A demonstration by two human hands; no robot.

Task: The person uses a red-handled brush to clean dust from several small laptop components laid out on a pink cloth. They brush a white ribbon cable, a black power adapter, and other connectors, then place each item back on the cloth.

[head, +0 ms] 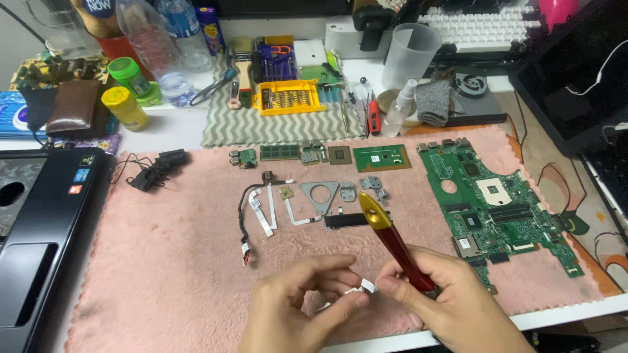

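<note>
My right hand (451, 307) grips a red screwdriver (396, 242) with a yellow cap, its handle pointing up and away from me. Its thumb and forefinger also pinch one end of a small white flat ribbon cable (365, 286). My left hand (294, 307) pinches the other end of that cable between its fingertips. Both hands hover over the near edge of a pink cloth mat (163, 248). Just beyond them on the mat lie a black bar-shaped part (347, 220), a grey triangular bracket (320, 194) and thin white ribbon cables (267, 209).
A green laptop mainboard (497, 202) lies at the right of the mat. Small boards and a chip line the mat's far edge. A black laptop shell (46, 229) sits at left. Behind are a yellow screwdriver-bit case (288, 98), bottles, a plastic cup (411, 55) and a keyboard (484, 26).
</note>
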